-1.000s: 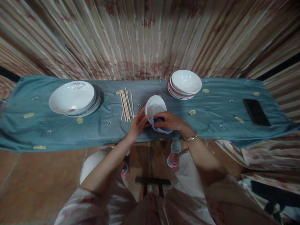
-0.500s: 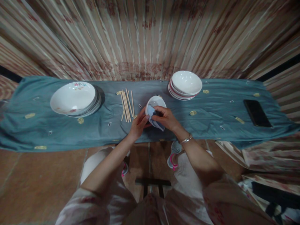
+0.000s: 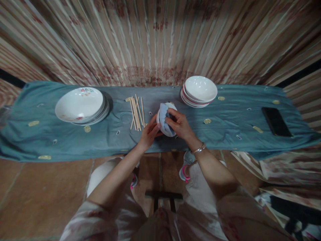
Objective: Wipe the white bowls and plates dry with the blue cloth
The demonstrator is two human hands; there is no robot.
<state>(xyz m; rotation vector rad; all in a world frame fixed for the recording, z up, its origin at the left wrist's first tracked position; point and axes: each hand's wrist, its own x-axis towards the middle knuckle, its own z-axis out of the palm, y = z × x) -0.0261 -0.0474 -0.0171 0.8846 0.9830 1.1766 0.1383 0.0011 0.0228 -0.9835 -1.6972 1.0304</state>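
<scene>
A small white bowl is held over the near middle of the table, its open side facing up and toward my right hand. My left hand is closed around the bowl's left side, thumb at the rim. Inside the bowl, my right hand pinches a light blue cloth that drapes across the left rim and inner wall. Part of the bowl is hidden by the cloth and fingers. Several wooden chopsticks lie on the table just left of my hands.
A blue cloth with yellow pineapples covers the narrow table. Stacked floral plates stand at left, stacked white bowls at the back right. A black phone lies at far right. A pleated curtain hangs behind.
The blue cloth has moved up over the bowl's left rim and no longer hangs below the bowl. My right hand has shifted slightly; my left hand keeps its hold.
</scene>
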